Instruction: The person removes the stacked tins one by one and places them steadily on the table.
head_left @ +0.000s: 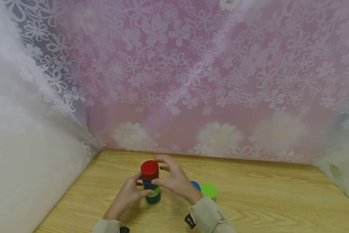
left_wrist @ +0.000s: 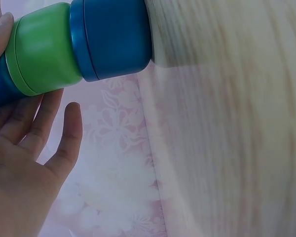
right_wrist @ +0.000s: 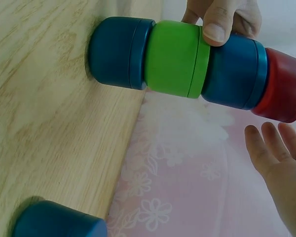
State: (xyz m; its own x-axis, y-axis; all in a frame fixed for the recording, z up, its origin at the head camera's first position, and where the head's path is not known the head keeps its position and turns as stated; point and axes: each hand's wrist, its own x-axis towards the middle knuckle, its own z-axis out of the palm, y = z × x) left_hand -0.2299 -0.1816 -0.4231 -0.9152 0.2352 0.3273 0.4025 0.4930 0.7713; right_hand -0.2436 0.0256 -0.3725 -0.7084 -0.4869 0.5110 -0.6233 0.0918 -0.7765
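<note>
Several round lidded canisters stand in a stack on the wooden table. The red canister (head_left: 149, 168) is on top, above an upper blue canister (right_wrist: 234, 71), a green canister (right_wrist: 171, 59) and a bottom blue canister (right_wrist: 117, 53). My left hand (head_left: 127, 194) holds the stack around the joint of the green and upper blue canisters, its thumb pressing in front and its fingers behind. Thumb and forefinger of my right hand (head_left: 175, 181) straddle the red canister; its other fingers are spread apart from it. Contact there is partly cut off in the right wrist view.
Right of the stack, another blue canister (head_left: 195, 185) and another green canister (head_left: 208, 191) stand on the table (head_left: 264, 197), partly behind the right wrist. A pink flowered curtain (head_left: 191, 81) hangs along the back edge, and a pale sheet (head_left: 31, 145) closes the left side.
</note>
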